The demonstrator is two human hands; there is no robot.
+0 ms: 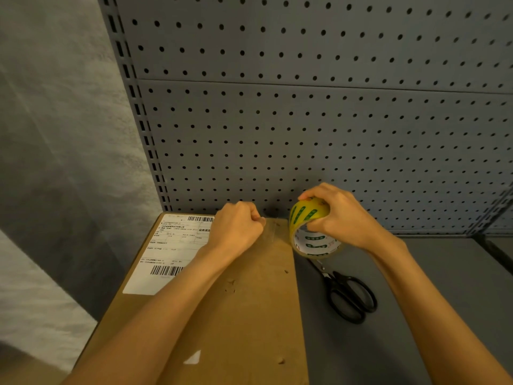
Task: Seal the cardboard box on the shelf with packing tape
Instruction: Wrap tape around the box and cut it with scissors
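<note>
A brown cardboard box lies flat on the grey shelf, with a white shipping label on its left part. My right hand grips a roll of clear packing tape with green print, held just past the box's far right corner. My left hand is curled in a fist over the box's far edge and pinches the pulled-out end of the tape. A short clear strip stretches between that hand and the roll, low over the box top.
Black scissors lie on the grey shelf right of the box. A grey pegboard back panel rises directly behind the box. A slotted upright stands at the left, with a grey wall beyond.
</note>
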